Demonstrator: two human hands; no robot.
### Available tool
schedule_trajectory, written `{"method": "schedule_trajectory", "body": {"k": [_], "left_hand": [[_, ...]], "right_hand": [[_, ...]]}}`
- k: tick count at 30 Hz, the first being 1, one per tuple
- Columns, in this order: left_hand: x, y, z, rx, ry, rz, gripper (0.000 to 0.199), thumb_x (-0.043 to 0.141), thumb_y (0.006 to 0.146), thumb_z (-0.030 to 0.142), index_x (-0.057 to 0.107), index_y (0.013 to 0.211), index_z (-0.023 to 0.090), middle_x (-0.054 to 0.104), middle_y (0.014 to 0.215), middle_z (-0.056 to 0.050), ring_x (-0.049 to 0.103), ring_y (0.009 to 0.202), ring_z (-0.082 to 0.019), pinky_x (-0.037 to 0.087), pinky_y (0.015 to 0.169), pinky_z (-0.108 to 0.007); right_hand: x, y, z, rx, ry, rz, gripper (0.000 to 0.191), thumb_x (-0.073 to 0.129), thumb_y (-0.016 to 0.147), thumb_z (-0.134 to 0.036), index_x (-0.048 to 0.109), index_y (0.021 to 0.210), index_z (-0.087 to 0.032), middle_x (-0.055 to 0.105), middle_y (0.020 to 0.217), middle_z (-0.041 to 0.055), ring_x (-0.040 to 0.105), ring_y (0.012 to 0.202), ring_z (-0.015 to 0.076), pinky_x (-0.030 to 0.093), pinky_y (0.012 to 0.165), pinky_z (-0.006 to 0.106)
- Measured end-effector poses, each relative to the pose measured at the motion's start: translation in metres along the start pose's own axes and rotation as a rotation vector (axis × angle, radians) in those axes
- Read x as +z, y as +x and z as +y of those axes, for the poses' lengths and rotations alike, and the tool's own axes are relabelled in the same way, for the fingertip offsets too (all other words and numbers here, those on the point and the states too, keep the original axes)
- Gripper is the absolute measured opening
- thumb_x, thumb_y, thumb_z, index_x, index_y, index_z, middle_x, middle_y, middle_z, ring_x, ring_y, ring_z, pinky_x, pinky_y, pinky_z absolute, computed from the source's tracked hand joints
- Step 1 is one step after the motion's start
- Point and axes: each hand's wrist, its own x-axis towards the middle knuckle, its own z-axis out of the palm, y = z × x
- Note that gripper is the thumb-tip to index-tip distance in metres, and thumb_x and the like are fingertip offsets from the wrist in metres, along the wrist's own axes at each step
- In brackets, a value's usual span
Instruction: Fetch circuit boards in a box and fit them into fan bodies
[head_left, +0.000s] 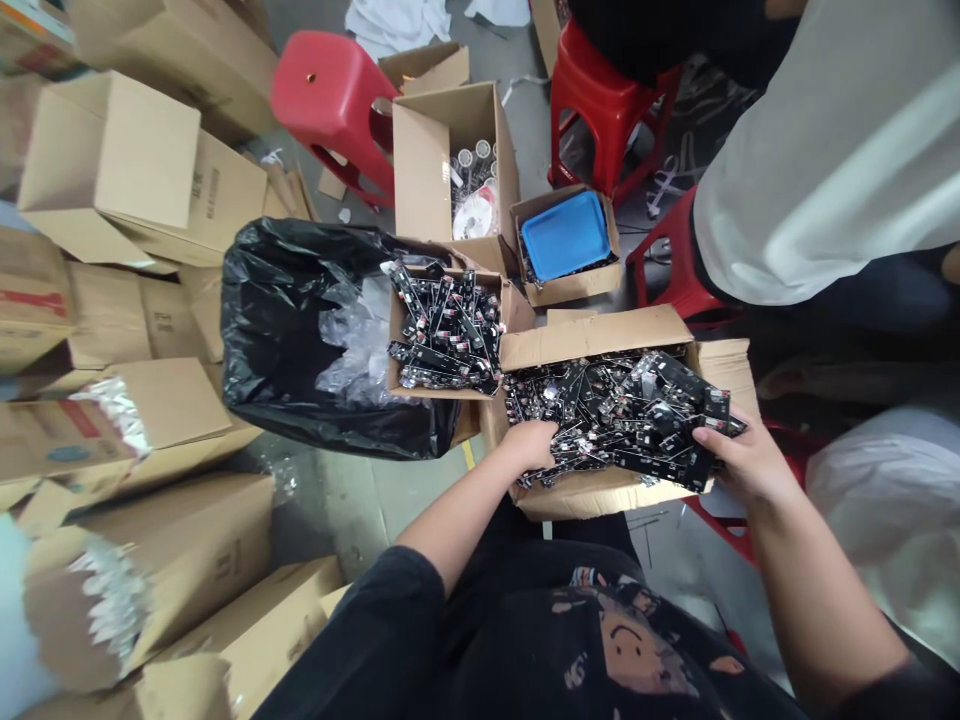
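An open cardboard box (574, 497) in front of me is filled with a heap of small black carded pieces (600, 410) with thin metal rods and white-and-red labels. My right hand (754, 465) is closed on several black carded pieces (701, 465) at the box's right end, thumb on top. At the left end, my left hand (532, 445) reaches into the heap with curled fingers; its fingertips are partly hidden, and what they grip cannot be made out. A smaller cardboard box (442, 392) with similar black pieces stands just beyond, to the left.
A black-bag-lined bin (255, 350) with clear plastic stands left. Beyond are a box of clear tubes (420, 150), a blue tray (566, 238) in a small box, and red stools (330, 90). Cartons (187, 560) crowd the left; people sit close on the right.
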Motion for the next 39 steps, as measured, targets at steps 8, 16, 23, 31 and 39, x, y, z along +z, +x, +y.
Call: {"method": "schedule_trajectory", "body": {"k": [8,16,23,31,39], "left_hand": [[-0.034,-0.021,-0.024,0.057,-0.085,0.09,0.037,0.068,0.065,0.02,0.065,0.102,0.017,0.072,0.109,-0.015,0.069,0.099,-0.034,0.055,0.081,-0.041],[-0.069,-0.059,-0.053,0.145,-0.388,0.241,0.035,0.067,0.07,0.027,0.062,0.103,0.019,0.072,0.107,-0.008,0.069,0.096,-0.027,0.054,0.078,-0.034],[-0.095,-0.113,-0.089,0.235,-1.037,0.463,0.04,0.074,0.066,0.022,0.062,0.103,0.016,0.072,0.107,-0.007,0.068,0.098,-0.024,0.052,0.091,-0.039],[-0.122,-0.103,-0.156,-0.015,-1.029,0.683,0.058,0.073,0.069,0.014,0.054,0.123,0.017,0.07,0.115,-0.008,0.066,0.106,-0.026,0.049,0.101,-0.043],[-0.128,-0.091,-0.181,0.027,-1.086,0.628,0.098,0.07,0.08,0.022,0.004,0.153,0.021,0.051,0.142,-0.018,0.056,0.127,-0.032,0.04,0.112,-0.052]], "right_hand": [[0.006,-0.015,-0.006,0.008,0.056,0.023,0.042,0.086,0.059,-0.043,0.068,0.093,-0.025,0.073,0.074,0.0025,0.073,0.077,0.0298,0.062,0.072,0.046],[0.059,-0.022,-0.038,-0.033,0.192,0.056,0.046,0.088,0.057,-0.041,0.07,0.099,-0.035,0.074,0.074,-0.0019,0.073,0.071,0.029,0.062,0.082,0.053],[0.155,-0.013,-0.071,-0.105,0.222,-0.127,0.037,0.085,0.057,-0.051,0.072,0.086,-0.03,0.075,0.08,0.0041,0.071,0.097,0.034,0.06,0.088,0.051],[0.266,0.06,-0.033,-0.117,0.049,-0.13,0.052,0.078,0.058,-0.057,0.06,0.095,-0.026,0.069,0.076,0.0006,0.07,0.074,0.0252,0.06,0.071,0.045],[0.298,0.075,-0.004,-0.054,0.161,0.058,0.047,0.084,0.053,-0.045,0.059,0.088,-0.025,0.066,0.071,-0.0031,0.064,0.061,0.0184,0.057,0.062,0.036]]}}
